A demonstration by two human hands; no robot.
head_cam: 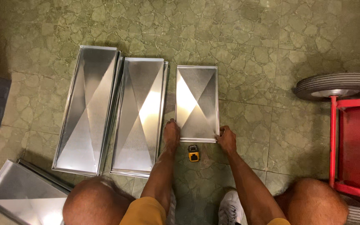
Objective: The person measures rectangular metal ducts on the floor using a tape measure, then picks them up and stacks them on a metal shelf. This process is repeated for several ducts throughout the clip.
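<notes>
I crouch over the floor [251, 50], my knees at the bottom of the view and a white shoe [232, 210] between them. Just ahead of the shoe lies a small yellow tape measure [193, 153], on the tiles between my two forearms. My left hand [171, 134] rests at the near left corner of the small pan [197, 103], fingers curled against its edge; my right hand [226, 139] grips the near right corner, fingers closed on the rim. The small pan is a stack of shiny sheet-metal trays lying flat on the floor, long side running away from me.

Left of it, just beside, lies a longer pan [140, 114] — also stacked — and further left a third one, the long pan [88, 108], overlapping the middle stack's edge. At the bottom left corner another metal sheet [19, 196] lies tilted. To the right, well apart from the pans, stands a red cart [357, 141] with a black wheel [337, 85] at its far end.
</notes>
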